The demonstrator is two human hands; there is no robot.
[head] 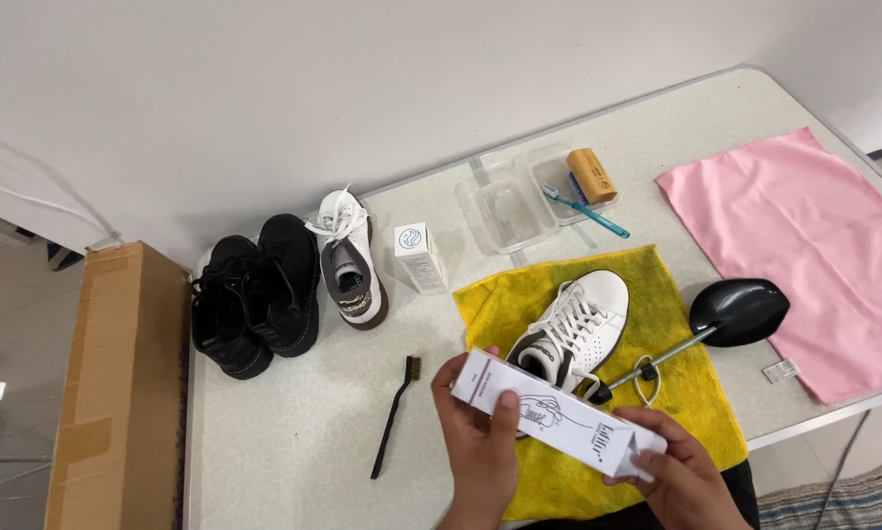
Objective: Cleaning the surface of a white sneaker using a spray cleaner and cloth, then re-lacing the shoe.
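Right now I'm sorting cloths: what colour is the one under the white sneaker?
Yellow cloth, clearest in the head view.

A single head-worn view looks steeply down from close above the counter (294, 432), facing the white wall (264, 88) beyond its far edge.

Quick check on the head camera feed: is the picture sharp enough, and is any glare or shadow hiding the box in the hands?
Head view: even, soft light, no harsh glare; the white box held by the left hand and right hand is sharp, with only faint shadows under it on the yellow cloth. The table edges bow slightly from the wide lens.
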